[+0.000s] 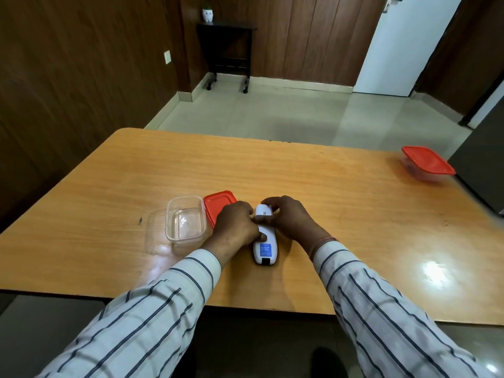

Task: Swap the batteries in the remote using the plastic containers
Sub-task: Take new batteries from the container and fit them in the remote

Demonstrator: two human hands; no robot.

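Note:
A white remote [264, 249] lies face down on the wooden table [327, 186], its back with a blue label turned up. My left hand [236, 227] grips its left side with the thumb pressed on the back. My right hand [289, 218] holds its far end and right side, thumb across the middle. An open clear plastic container [185, 221] stands left of my hands and looks empty. Its red lid [216, 207] lies flat beside it, partly under my left hand. A second clear container with a red lid [426, 163] on it sits at the far right. No batteries show.
A dark cabinet [482, 170] stands against the table's right edge. Beyond the table's far edge lie a tiled floor, a small black side table [226, 47] and a white door [406, 45].

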